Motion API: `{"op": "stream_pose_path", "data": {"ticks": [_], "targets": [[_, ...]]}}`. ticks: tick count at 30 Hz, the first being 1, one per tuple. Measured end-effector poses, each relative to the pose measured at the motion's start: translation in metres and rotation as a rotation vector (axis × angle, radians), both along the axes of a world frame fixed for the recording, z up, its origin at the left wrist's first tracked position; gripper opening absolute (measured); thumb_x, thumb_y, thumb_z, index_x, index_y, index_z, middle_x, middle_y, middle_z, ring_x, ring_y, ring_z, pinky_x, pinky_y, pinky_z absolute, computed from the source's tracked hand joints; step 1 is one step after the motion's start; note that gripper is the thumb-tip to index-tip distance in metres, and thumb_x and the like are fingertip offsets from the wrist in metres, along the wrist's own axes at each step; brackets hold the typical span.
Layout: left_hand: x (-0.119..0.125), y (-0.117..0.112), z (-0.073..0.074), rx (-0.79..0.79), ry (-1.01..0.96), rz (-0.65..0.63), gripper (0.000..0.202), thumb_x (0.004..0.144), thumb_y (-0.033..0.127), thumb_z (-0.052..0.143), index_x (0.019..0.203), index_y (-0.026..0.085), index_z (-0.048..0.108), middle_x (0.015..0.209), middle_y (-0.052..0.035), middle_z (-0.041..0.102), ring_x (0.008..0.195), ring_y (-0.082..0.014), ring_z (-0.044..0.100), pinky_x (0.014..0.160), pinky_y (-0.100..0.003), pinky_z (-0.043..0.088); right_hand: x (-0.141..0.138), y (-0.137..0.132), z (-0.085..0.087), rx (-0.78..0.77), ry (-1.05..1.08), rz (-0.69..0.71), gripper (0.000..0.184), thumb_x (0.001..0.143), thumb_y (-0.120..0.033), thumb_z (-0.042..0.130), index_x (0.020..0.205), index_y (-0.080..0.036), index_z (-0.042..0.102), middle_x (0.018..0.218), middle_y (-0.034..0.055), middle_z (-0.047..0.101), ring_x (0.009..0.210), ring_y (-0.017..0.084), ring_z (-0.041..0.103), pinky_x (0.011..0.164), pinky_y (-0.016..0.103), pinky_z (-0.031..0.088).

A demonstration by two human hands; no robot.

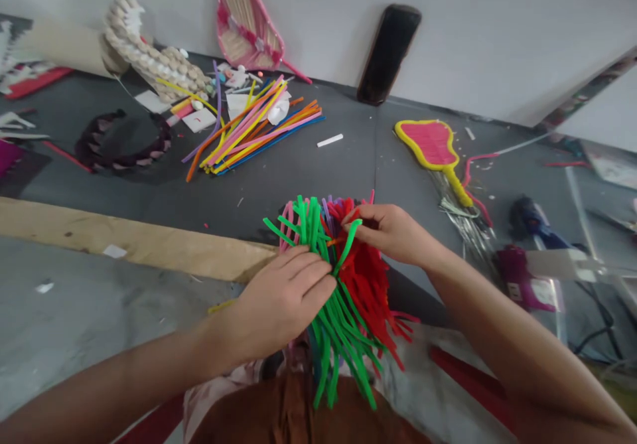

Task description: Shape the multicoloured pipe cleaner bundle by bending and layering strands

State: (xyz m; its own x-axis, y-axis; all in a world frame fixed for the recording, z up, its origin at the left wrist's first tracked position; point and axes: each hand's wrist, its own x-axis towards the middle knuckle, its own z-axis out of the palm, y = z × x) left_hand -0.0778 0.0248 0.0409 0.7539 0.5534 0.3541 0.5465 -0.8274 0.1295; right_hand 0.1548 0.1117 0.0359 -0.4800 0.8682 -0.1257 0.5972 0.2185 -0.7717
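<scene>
A thick bundle of green pipe cleaners (343,324) hangs over the table's front edge above my lap. My left hand (286,298) lies across it from the left, fingers closed round the upper part. Beside it on the right is a bunch of red pipe cleaners (365,281). Thumb and fingers of my right hand (391,231) are pinched at the top of the bunches, where one green pipe cleaner bends up against them. Whether the pinch holds the green one or a red one is unclear. Pink and purple ends show behind the green tops.
Loose coloured pipe cleaners (259,129) lie on the dark table (348,172). A dark headband (124,158) is at left. A phone (391,52) and a pink fan-shaped piece (249,26) lean on the wall. A pink-and-yellow piece (430,142) and a glue gun (535,222) lie right.
</scene>
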Motion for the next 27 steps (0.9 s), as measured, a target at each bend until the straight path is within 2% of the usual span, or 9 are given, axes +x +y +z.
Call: {"op": "stream_pose_path", "data": {"ticks": [2,4,7,11,16,18,20,22,27], "targets": [[0.004,-0.002,-0.017,0.056,0.061,0.004,0.027,0.098,0.014,0.045,0.116,0.013,0.066,0.125,-0.0089,0.068,0.118,-0.0237,0.060,0.110,-0.048,0.043,0.001,-0.005,0.003,0.073,-0.042,-0.012,0.019,0.087,-0.031,0.057,0.084,-0.020,0.072,0.074,-0.0001,0.072,0.071,0.016,0.065,0.067,0.025,0.047],[0.007,-0.002,-0.028,0.058,0.119,0.040,0.029,0.100,0.026,0.049,0.120,0.014,0.065,0.137,-0.0089,0.063,0.131,-0.0254,0.052,0.119,-0.055,0.031,0.001,-0.010,0.003,0.152,-0.092,-0.015,0.017,0.086,-0.024,0.056,0.083,-0.020,0.073,0.073,0.0006,0.072,0.071,0.016,0.067,0.067,0.025,0.048],[0.009,-0.001,-0.040,-0.017,0.159,0.098,0.040,0.099,0.045,0.051,0.124,0.016,0.064,0.143,-0.0077,0.059,0.140,-0.0249,0.044,0.125,-0.060,0.012,0.003,-0.016,0.001,0.248,-0.107,0.006,0.017,0.086,-0.020,0.057,0.086,-0.020,0.074,0.080,0.0023,0.075,0.072,0.016,0.069,0.067,0.025,0.050],[0.010,-0.002,-0.050,-0.063,0.123,0.139,0.047,0.100,0.050,0.044,0.129,0.018,0.061,0.145,-0.0067,0.056,0.141,-0.0234,0.044,0.124,-0.062,-0.002,0.005,-0.023,-0.004,0.384,-0.114,0.051,0.018,0.089,-0.019,0.056,0.090,-0.021,0.074,0.088,0.0037,0.076,0.073,0.014,0.070,0.065,0.023,0.052],[0.009,-0.003,-0.052,-0.099,0.096,0.146,0.050,0.101,0.051,0.041,0.131,0.017,0.060,0.146,-0.0087,0.055,0.143,-0.0226,0.041,0.124,-0.059,-0.005,0.008,-0.035,-0.005,0.598,-0.176,0.174,0.017,0.092,-0.015,0.056,0.095,-0.019,0.072,0.094,0.0066,0.075,0.082,0.017,0.072,0.073,0.026,0.058],[0.009,-0.003,-0.052,-0.112,0.080,0.147,0.049,0.101,0.052,0.040,0.129,0.018,0.061,0.147,-0.0084,0.054,0.143,-0.0223,0.041,0.123,-0.059,-0.010,0.009,-0.041,-0.004,0.660,-0.211,0.233,0.016,0.093,-0.016,0.057,0.095,-0.018,0.072,0.097,0.0087,0.075,0.086,0.019,0.071,0.078,0.030,0.060],[0.009,-0.003,-0.053,-0.115,0.057,0.145,0.048,0.101,0.051,0.039,0.129,0.018,0.061,0.147,-0.0076,0.054,0.142,-0.0221,0.042,0.120,-0.061,-0.017,0.010,-0.047,-0.003,0.674,-0.259,0.272,0.016,0.093,-0.015,0.057,0.097,-0.018,0.072,0.099,0.0097,0.074,0.089,0.020,0.070,0.079,0.032,0.060],[0.009,-0.003,-0.054,-0.121,0.051,0.141,0.049,0.102,0.051,0.038,0.130,0.018,0.060,0.148,-0.0072,0.053,0.143,-0.0221,0.041,0.119,-0.062,-0.019,0.009,-0.050,-0.001,0.663,-0.293,0.299,0.017,0.092,-0.014,0.057,0.100,-0.017,0.072,0.102,0.0104,0.074,0.090,0.020,0.069,0.081,0.033,0.060],[0.010,-0.003,-0.058,-0.149,0.051,0.139,0.055,0.102,0.053,0.036,0.138,0.016,0.053,0.150,-0.0085,0.051,0.145,-0.0217,0.037,0.123,-0.059,-0.009,0.003,-0.050,0.002,0.617,-0.217,0.246,0.024,0.091,-0.012,0.059,0.111,-0.021,0.070,0.107,0.0082,0.076,0.096,0.021,0.068,0.089,0.038,0.057]]}}
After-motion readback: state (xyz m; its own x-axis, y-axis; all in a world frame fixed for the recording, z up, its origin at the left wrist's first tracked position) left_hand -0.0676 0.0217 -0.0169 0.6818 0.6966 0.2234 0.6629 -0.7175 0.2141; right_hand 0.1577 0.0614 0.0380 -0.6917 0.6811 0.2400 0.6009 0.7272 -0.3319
